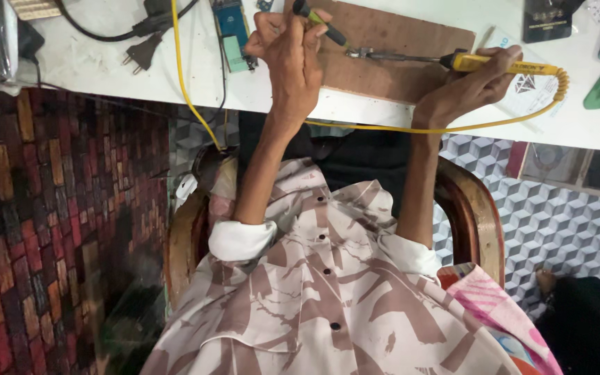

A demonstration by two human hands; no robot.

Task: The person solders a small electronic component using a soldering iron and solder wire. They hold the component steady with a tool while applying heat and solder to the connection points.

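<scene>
White tabletop (92, 62) is carrying a brown board (390, 42). Left hand (289, 48) is gripping a green-handled tool (321, 24); right hand (470, 87) is holding a yellow soldering iron (505, 66), tip over the board. Soldering seems underway; next calls for steady tip contact.

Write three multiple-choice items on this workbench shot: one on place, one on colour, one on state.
1. The soldering iron points its tip over:
A. the brown board
B. the floor
C. the chair

2. Its handle is:
A. red
B. yellow
C. white

3. The black plug is:
A. in a socket
B. held in a hand
C. lying loose on the white table

Key: 1 A, the metal tip lies above the board; 2 B, the right hand grips a yellow handle; 3 C, its pins are bare.
</scene>
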